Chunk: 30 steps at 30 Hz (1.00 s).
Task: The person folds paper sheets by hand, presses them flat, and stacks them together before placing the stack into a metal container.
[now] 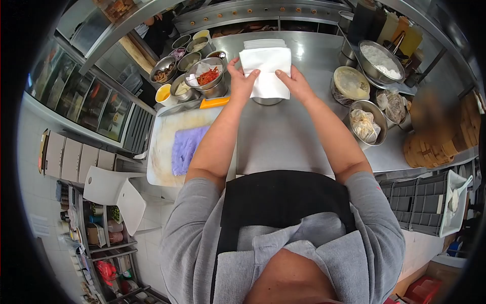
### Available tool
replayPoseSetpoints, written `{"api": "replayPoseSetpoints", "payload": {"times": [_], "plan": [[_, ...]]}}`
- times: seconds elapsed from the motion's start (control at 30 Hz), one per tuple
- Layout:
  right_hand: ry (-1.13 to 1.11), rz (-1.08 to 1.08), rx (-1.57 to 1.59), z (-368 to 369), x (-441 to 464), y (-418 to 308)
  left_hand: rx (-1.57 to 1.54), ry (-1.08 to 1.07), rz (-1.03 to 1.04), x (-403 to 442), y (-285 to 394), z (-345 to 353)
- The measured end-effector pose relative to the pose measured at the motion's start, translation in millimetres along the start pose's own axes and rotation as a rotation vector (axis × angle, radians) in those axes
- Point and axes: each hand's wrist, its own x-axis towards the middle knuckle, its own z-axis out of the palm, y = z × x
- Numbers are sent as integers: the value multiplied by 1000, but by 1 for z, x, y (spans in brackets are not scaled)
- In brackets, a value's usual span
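Observation:
Both my hands hold a white paper sheet or napkin by its sides, over the steel counter. My left hand [241, 81] has its thumb on the front of the white paper [265, 63] and its fingers at the left edge. On the right side, my right hand [296, 83] grips it the same way. More folded white paper [264, 43] shows just behind. Below the held paper, the rim of a round metal container [267, 101] peeks out, mostly hidden.
A cutting board [164, 126] with a purple cloth [188, 147] and an orange-handled knife [214, 103] lies left. Metal bowls of food, one with red strips [208, 76], stand back left. At right are a lidded tub [350, 83], bagged bowls [365, 125] and bamboo steamers [428, 151].

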Motion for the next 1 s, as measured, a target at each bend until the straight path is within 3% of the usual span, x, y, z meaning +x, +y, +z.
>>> {"api": "replayPoseSetpoints", "payload": {"times": [0.13, 0.37, 0.47, 0.63, 0.83, 0.93, 1.0], "plan": [[-139, 44, -308, -2, -11, -8, -23, 15, 32, 11, 2, -4], [-107, -82, -329, -1, -32, -6, 179, 75, 88, 12, 4, 6], [-49, -98, -338, -2, -41, -4, 321, -30, 0, 11, 2, 6], [-34, -96, -261, -8, -25, 29, 437, -162, 87, 4, 4, 7], [-143, 63, -499, -13, -27, -16, 562, -201, 95, 20, -7, 9], [-99, -97, -672, -12, -17, 2, 581, -250, 53, 20, 0, 7], [-158, 82, -639, -9, -14, 3, 651, -285, 109, 19, -2, 6]]}}
